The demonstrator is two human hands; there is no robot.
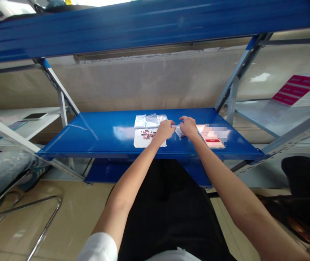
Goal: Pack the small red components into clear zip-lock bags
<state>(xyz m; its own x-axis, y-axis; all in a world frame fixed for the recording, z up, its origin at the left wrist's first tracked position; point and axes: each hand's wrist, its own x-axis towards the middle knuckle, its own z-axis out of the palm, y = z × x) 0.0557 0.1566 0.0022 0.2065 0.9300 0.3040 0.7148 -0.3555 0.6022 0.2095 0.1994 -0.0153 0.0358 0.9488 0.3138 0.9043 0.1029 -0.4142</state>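
Observation:
Between my two hands is a small clear plastic bag, held up just above the blue shelf. My left hand pinches its left edge, and my right hand has fingers closed on its upper right side. The bag's contents are too small to make out. Left of my left hand, a white sheet lies flat with several small reddish-brown pieces scattered on it. Behind that sheet lie several clear plastic bags side by side, partly overlapping.
A pinkish tablet or booklet lies right of my right hand. The upper blue beam crosses overhead, and slanted metal posts frame the shelf. Pink-and-white boxes stand at right, phones at left. A metal chair frame is at lower left.

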